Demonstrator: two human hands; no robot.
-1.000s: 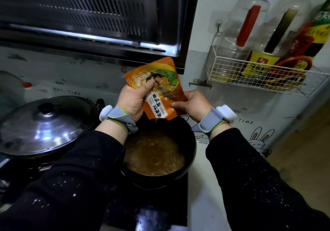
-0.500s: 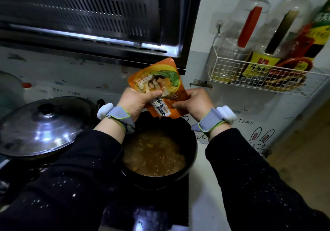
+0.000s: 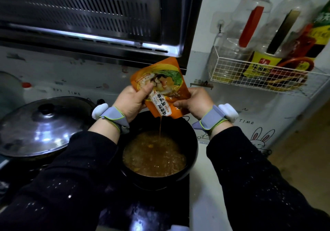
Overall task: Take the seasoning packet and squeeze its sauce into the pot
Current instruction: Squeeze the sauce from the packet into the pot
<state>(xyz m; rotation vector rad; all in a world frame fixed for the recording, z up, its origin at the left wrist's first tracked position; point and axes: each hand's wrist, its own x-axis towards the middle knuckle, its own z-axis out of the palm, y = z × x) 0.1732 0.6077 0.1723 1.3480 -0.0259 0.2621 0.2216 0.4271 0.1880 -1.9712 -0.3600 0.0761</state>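
An orange seasoning packet [image 3: 161,86] hangs upside down above the black pot [image 3: 192,141], its open end pointing down. My left hand [image 3: 131,101] pinches its left side with the thumb pressed on the front. My right hand [image 3: 193,102] grips its lower right edge. A thin orange-brown stream of sauce [image 3: 160,125] runs from the packet's lower end into the brown bubbling broth [image 3: 154,156] in the pot.
A wok with a shiny steel lid [image 3: 38,125] sits close on the left. The range hood [image 3: 100,22] hangs just above the packet. A white wire rack [image 3: 264,75] with several bottles is fixed to the wall at right. White counter lies right of the pot.
Both hands have squeezed the packet further and sauce now streams from its lower end into the pot. The packet stays above the pot's far rim.
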